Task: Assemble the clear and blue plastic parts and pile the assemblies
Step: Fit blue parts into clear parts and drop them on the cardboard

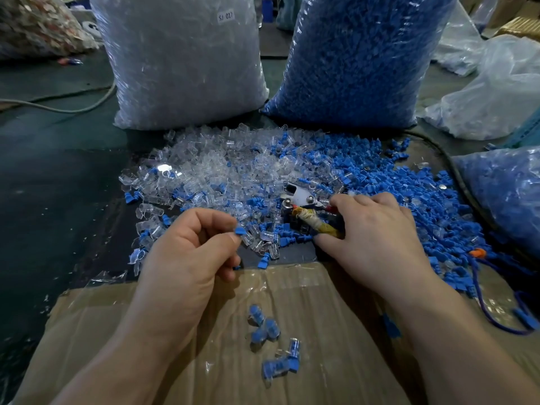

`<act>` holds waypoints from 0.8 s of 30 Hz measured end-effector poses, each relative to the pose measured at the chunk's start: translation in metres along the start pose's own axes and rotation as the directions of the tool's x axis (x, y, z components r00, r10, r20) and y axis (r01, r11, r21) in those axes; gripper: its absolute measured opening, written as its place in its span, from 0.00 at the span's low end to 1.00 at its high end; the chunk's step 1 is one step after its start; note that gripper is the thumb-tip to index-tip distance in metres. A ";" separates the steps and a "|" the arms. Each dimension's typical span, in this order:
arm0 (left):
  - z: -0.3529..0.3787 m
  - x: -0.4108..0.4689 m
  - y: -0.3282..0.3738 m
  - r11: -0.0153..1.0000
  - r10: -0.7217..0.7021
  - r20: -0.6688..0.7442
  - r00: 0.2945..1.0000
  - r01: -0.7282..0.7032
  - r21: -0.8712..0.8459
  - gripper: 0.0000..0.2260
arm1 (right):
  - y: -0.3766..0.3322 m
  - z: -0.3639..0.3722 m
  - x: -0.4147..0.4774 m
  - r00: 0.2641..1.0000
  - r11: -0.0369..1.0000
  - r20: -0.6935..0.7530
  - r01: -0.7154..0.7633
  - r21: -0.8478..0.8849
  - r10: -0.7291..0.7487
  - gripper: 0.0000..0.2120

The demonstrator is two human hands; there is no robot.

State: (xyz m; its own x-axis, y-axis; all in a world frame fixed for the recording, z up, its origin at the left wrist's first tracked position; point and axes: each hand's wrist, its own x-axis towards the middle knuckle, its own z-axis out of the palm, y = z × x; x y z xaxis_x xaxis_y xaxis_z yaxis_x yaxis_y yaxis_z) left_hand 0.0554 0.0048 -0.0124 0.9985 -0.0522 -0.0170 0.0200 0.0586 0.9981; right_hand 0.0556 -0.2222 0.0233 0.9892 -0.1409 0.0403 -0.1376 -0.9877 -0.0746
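Now left hand (187, 252) pinches blue part (239, 230) pointing rightward; right hand (377, 232) grasps tool handle (315, 222).

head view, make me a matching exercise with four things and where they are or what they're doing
Column one:
1 left hand
2 right hand
3 assemblies
4 labelled bag

Column two:
a lie on the cardboard
b pinches a blue part
c filled with clear parts
d grips the taped tool

Pairs: 1-b, 2-d, 3-a, 4-c
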 end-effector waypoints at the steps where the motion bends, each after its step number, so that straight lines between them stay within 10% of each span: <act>1: 0.000 0.000 0.000 1.000 0.011 -0.004 1.000 -0.011 0.005 0.13 | 0.000 -0.001 -0.001 1.000 1.000 -0.030 0.008 -0.002 -0.008 0.24; 12: -0.008 0.005 -0.002 0.995 0.089 -0.034 0.995 -0.091 -0.047 0.07 | -0.018 -0.025 -0.033 0.916 0.887 -0.042 0.396 0.238 -0.398 0.26; 24: -0.008 0.003 0.002 0.989 0.148 -0.004 0.989 -0.148 -0.015 0.09 | -0.013 -0.021 -0.029 0.906 0.877 -0.008 0.413 0.247 -0.424 0.31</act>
State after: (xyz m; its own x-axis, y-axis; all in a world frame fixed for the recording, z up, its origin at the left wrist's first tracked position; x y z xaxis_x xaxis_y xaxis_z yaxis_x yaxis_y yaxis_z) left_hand 0.0587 0.0130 -0.0109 0.9906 -0.0389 0.1308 -0.1274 0.0807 0.9886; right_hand 0.0273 -0.2070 0.0439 0.9538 0.2905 0.0761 0.2998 -0.9071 -0.2953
